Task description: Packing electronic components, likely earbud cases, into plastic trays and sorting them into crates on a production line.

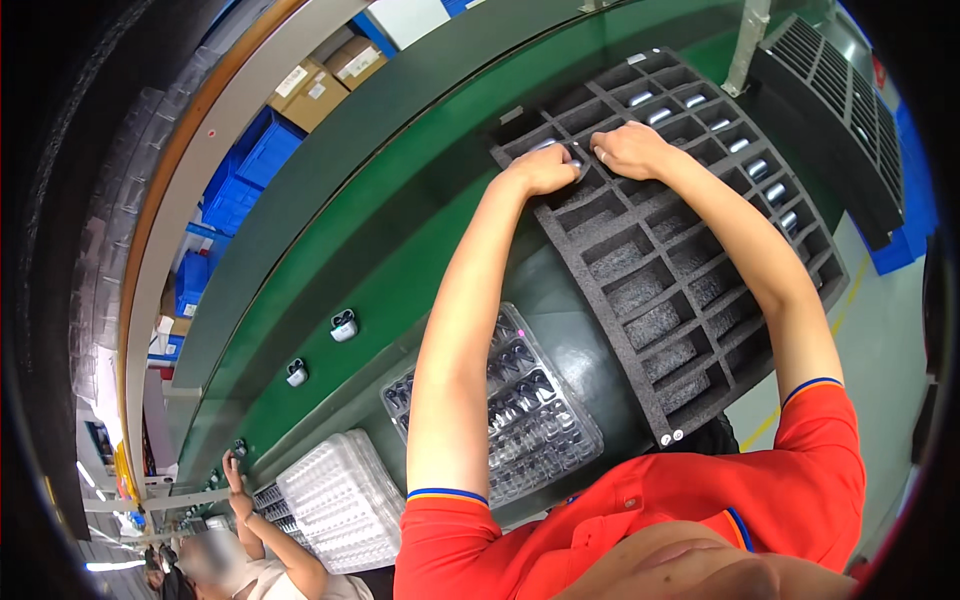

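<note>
Tray (652, 325): grey foam
Left hand (546, 170): curled at case (576, 164) (grip, we can't tell)
Right hand (630, 150): half-curled, hold hidden from us

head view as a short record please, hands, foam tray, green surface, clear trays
left hand: at the foam tray, beside a silvery piece; grip unclear
right hand: over the same tray; grip unclear
foam tray: dark grey, divided, silvery cases in some compartments
green surface: bears small cases
clear trays: stacked, left of the foam tray
</note>
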